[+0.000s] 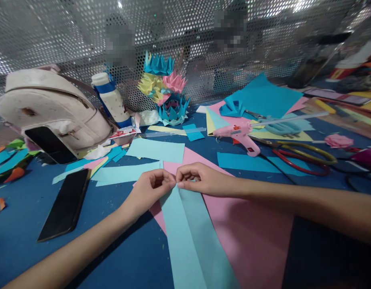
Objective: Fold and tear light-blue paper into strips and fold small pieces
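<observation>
A long light-blue sheet of paper runs from my hands toward me, with a lengthwise fold or crease down its middle. My left hand pinches its far edge between thumb and fingers. Right beside it, my right hand pinches the same edge, the fingertips of both hands almost touching. Beneath lies a large pink sheet of paper, flat on the blue table. Light-blue paper pieces lie just beyond my hands.
Right of centre are a pink glue gun and scissors. A phone lies at left, near a pale backpack and a bottle. Folded paper flowers stand against the perforated metal panel.
</observation>
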`<state>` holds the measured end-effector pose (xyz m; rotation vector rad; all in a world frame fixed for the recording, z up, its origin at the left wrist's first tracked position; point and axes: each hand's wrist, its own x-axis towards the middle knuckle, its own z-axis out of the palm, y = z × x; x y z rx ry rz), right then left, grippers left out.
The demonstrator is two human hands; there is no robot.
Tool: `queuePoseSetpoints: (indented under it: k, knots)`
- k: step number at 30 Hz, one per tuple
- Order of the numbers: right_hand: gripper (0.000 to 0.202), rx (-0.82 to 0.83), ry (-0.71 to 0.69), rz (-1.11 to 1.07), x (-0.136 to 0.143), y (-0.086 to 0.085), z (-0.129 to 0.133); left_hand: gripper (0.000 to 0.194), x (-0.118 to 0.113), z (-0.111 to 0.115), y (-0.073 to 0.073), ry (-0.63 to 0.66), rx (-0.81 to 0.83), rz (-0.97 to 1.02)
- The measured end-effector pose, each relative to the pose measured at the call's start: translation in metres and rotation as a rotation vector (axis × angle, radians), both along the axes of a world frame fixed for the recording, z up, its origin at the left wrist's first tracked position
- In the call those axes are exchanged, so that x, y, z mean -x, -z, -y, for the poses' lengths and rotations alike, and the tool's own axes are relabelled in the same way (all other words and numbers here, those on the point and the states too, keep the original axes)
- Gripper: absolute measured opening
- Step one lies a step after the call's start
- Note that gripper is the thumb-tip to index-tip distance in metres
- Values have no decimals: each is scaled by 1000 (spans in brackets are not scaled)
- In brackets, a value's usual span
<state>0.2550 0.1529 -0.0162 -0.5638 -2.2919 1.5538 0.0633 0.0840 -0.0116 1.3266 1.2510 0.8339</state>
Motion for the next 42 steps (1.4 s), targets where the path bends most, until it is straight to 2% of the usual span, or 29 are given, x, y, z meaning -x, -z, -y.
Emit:
queuePoseSetpoints:
  k: [11,20,30,42]
  knots:
    - [10,-8,2,3,0,-1,0,13,-1,1,-2,11,-3,-4]
    - [11,17,-7,-8,-1,0,0,13,0,1,3,16,-44,-5]
    - [12,54,-15,-44,-1,1,-2,18,-1,4,1,18,-59,-11]
    - [11,81,-1,-46,-1,0,-1,17,-1,6,6,-1,-103,-11]
